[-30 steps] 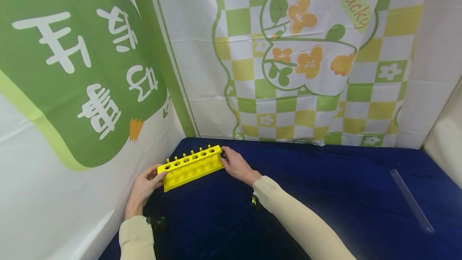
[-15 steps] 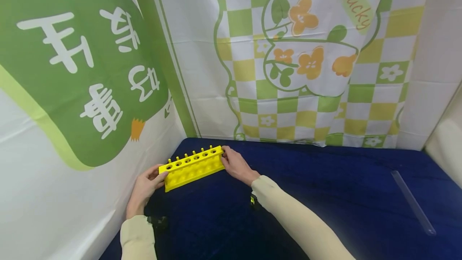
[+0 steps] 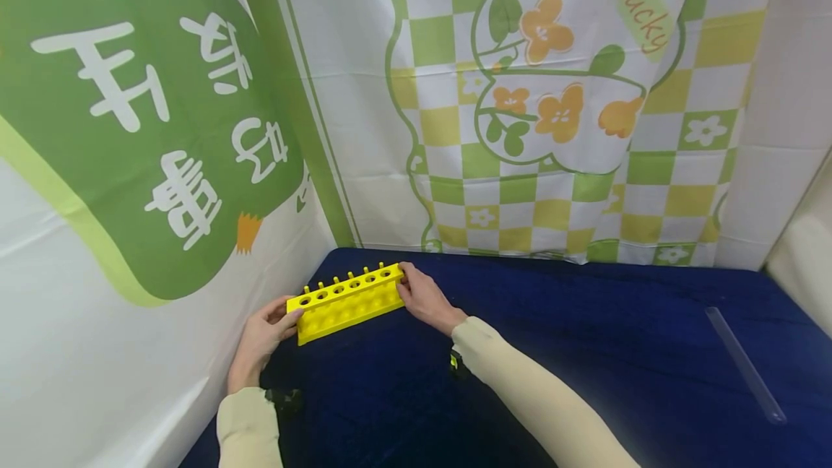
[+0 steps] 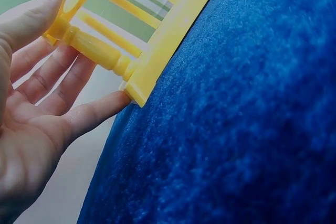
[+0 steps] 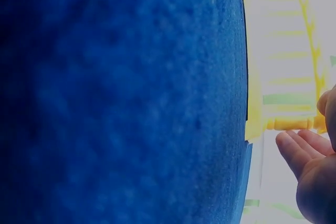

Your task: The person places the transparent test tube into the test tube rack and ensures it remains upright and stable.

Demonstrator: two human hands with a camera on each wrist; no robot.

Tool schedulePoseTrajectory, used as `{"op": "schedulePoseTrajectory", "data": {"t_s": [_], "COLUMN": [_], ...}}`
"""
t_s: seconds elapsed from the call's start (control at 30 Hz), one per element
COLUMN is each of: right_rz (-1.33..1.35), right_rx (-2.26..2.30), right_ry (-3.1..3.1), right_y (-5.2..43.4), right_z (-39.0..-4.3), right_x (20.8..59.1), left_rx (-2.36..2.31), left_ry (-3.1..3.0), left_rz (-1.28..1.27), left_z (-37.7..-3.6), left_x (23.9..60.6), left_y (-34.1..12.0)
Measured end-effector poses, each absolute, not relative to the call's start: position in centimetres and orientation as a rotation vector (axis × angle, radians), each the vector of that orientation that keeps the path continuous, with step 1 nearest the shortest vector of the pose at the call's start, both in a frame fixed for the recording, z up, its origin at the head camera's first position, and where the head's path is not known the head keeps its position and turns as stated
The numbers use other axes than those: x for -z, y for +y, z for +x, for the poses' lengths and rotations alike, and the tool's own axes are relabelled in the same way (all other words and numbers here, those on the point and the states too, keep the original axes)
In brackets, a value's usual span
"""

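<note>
A yellow test tube rack (image 3: 351, 309) stands on the dark blue cloth at the left, with a row of round holes along its top and short pegs behind them. My left hand (image 3: 260, 338) grips its near left end. In the left wrist view the thumb (image 4: 31, 22) presses the top plate, and the fingers reach behind the end post (image 4: 97, 51) and down to the base. At the opposite end my right hand (image 3: 425, 298) holds the rack. The right wrist view shows those fingers (image 5: 296, 148) beside the other end post, with the thumb side partly cut off.
A clear tube (image 3: 744, 367) lies on the blue cloth (image 3: 585, 352) at the far right. A white and green printed curtain (image 3: 227, 323) hangs close along the left hand, and a checked one (image 3: 520, 201) closes off the back.
The head view shifts very slightly, moving everything a little to the right. Both hands keep their hold on the test tube rack, which stays in place.
</note>
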State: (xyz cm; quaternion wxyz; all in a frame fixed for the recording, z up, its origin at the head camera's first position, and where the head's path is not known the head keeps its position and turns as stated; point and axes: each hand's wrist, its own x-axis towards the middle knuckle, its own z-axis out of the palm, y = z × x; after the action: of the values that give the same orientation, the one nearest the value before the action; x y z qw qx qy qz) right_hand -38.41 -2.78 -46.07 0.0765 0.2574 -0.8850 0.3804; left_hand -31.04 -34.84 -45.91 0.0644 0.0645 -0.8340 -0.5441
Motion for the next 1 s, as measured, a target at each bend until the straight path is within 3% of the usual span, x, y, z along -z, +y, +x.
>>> {"op": "schedulePoseTrajectory", "data": {"t_s": [1.0], "right_rz": [0.650], "right_rx": [-1.230], "right_ry": [-2.558], "right_y": [-2.6], "right_z": [-37.5], "right_x": [46.1], "left_rx": [1.711], "left_ry": [-2.425], "left_rz": [0.209], "left_z": [-31.4], "left_x": [46.0], "left_y": [-34.1]}}
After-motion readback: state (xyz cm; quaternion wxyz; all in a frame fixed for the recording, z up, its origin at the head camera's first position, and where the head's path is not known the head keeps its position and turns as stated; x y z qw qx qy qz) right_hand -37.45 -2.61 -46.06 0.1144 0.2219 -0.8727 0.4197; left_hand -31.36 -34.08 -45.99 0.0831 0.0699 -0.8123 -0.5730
